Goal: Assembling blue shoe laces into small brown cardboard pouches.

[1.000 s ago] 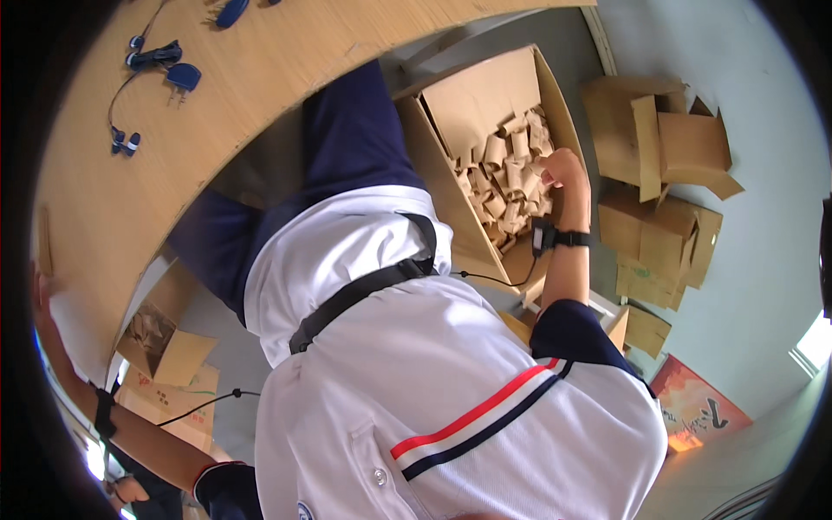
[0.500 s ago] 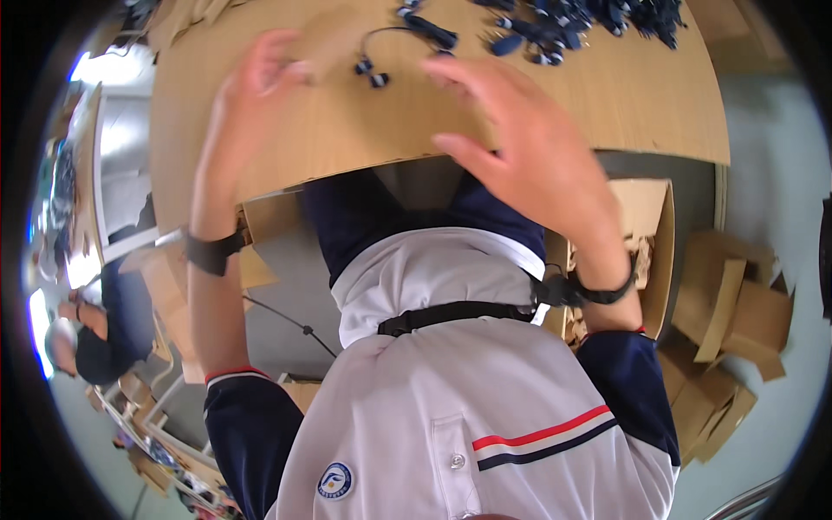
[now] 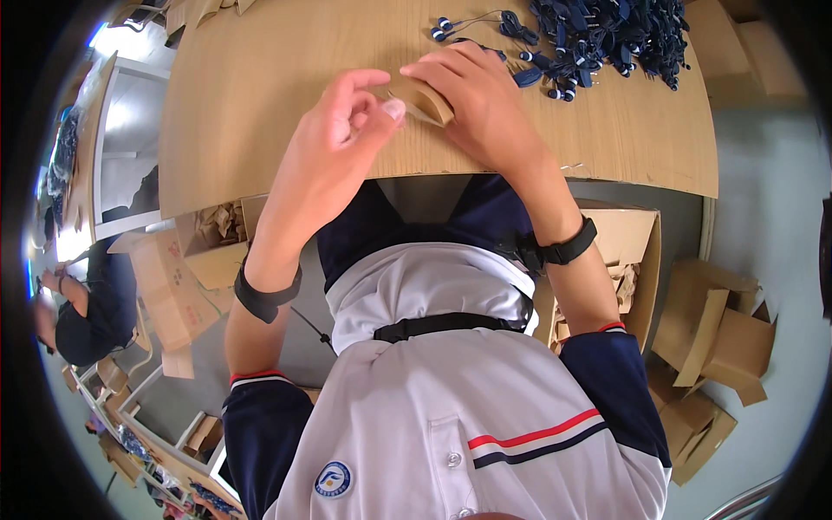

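Near the table's front edge, my right hand (image 3: 485, 104) grips a small folded piece of brown cardboard (image 3: 429, 101), fingers over its top. To its left is my left hand (image 3: 342, 130), with thumb and index finger apart and the other fingers curled. Its thumb tip is close to the cardboard's left end; whether they touch I cannot tell. Just beyond my right hand lie dark blue wired earphones (image 3: 444, 33) with a bundled cord (image 3: 518, 30). A big heap of similar bundled earphones (image 3: 607, 39) covers the far right of the table.
The wooden table (image 3: 251, 113) spans the area ahead of me. Under its right side stands an open carton (image 3: 641, 234) with brown pieces inside. More cartons (image 3: 719, 338) lie on the floor at right, and others (image 3: 173, 286) at left, near another seated person (image 3: 95, 303).
Both hands have come together over the table, the left moving right and nearer. A small brown cardboard piece now shows in my right hand. The view has shifted slightly.
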A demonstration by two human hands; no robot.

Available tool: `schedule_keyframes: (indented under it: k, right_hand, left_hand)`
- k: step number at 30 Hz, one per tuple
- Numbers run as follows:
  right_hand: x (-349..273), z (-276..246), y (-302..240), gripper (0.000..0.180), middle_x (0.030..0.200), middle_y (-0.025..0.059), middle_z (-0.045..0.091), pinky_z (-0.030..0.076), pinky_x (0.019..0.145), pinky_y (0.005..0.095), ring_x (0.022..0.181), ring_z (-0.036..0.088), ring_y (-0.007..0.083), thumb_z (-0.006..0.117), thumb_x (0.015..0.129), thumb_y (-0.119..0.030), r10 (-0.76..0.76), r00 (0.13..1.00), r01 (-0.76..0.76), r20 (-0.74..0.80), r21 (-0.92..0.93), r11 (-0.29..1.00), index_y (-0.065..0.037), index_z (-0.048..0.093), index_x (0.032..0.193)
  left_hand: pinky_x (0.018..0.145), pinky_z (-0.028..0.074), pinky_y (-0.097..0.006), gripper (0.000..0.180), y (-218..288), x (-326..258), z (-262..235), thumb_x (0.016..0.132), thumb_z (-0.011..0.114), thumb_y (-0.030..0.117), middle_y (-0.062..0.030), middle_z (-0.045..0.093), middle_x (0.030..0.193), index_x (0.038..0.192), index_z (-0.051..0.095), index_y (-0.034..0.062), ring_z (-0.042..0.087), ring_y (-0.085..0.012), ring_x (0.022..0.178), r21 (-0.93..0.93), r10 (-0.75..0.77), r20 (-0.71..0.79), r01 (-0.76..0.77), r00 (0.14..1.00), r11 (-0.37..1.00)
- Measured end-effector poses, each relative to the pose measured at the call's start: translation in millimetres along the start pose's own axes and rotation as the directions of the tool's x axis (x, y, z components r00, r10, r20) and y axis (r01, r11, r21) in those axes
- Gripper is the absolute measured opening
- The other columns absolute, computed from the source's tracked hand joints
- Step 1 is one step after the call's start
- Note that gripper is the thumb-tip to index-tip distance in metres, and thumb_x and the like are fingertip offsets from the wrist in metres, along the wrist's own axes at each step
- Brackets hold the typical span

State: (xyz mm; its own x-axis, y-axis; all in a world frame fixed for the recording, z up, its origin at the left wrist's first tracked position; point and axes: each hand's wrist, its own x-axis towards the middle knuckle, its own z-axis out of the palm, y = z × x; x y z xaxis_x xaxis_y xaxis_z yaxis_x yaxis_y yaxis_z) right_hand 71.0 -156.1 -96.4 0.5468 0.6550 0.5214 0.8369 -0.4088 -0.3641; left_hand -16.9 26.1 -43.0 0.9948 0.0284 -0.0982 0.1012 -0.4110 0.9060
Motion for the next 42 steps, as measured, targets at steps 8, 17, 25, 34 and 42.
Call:
schedule_keyframes:
  k: [8, 17, 25, 34, 42]
  right_hand:
    - [4.8, -4.4, -18.9, 0.026, 0.102, 0.0033, 0.062, 0.043, 0.09, 0.0444, 0.099, 0.058, 0.0268, 0.066, 0.075, -0.01, -0.147, 0.958, 0.141, -0.247, -0.042, 0.989, -0.01, 0.06, 0.1]
    - [7.4, -16.0, -29.2, 0.02, 0.086, 0.0054, 0.059, 0.048, 0.07, 0.038, 0.081, 0.059, 0.0279, 0.067, 0.07, -0.009, -0.19, 0.937, 0.228, -0.293, 0.101, 0.969, -0.008, 0.06, 0.089]
    - [4.5, -22.6, -41.0, 0.02, 0.085, 0.0051, 0.059, 0.047, 0.068, 0.0364, 0.08, 0.058, 0.0259, 0.066, 0.069, -0.013, -0.209, 0.936, 0.23, -0.285, 0.04, 0.972, -0.008, 0.06, 0.088]
    - [3.1, -30.6, -49.2, 0.024, 0.089, 0.0059, 0.063, 0.05, 0.071, 0.0369, 0.082, 0.061, 0.0284, 0.069, 0.07, -0.011, -0.167, 0.952, 0.213, -0.258, 0.16, 0.964, -0.007, 0.062, 0.092]
    - [2.6, -22.0, -55.5, 0.025, 0.088, 0.0097, 0.063, 0.05, 0.069, 0.0375, 0.08, 0.061, 0.0306, 0.07, 0.071, -0.012, -0.089, 0.963, 0.189, -0.255, 0.399, 0.897, -0.004, 0.062, 0.094]
  left_hand:
    - [0.065, 0.046, -0.022, 0.024, 10.7, -14.1, -3.4, 0.093, 0.058, 0.008, -0.006, 0.068, 0.1, 0.116, 0.061, -0.0002, 0.058, -0.0075, 0.072, -0.35, 0.138, 0.048, -0.113, 0.989, 0.93]
    - [0.066, 0.052, -0.021, 0.016, 20.5, -25.0, -4.8, 0.091, 0.062, 0.003, -0.0058, 0.069, 0.083, 0.105, 0.069, -0.0009, 0.061, -0.0066, 0.069, -0.311, 0.201, 0.064, -0.171, 0.978, 0.935]
    - [0.063, 0.051, -0.021, 0.015, 30.6, -37.6, -4.4, 0.089, 0.061, -0.003, -0.0087, 0.07, 0.087, 0.103, 0.067, -0.0048, 0.062, -0.0085, 0.071, -0.189, 0.24, 0.027, -0.231, 0.97, 0.954]
    - [0.068, 0.052, -0.023, 0.022, 28.1, -40.9, -12.1, 0.082, 0.068, -0.005, -0.0087, 0.071, 0.086, 0.104, 0.066, -0.0043, 0.066, -0.0107, 0.076, -0.326, 0.182, 0.063, -0.152, 0.981, 0.933]
    - [0.062, 0.053, -0.022, 0.023, 18.8, -40.0, -6.5, 0.085, 0.073, 0.004, -0.0117, 0.07, 0.092, 0.104, 0.065, -0.0067, 0.067, -0.0127, 0.074, -0.371, 0.273, 0.108, -0.217, 0.956, 0.903]
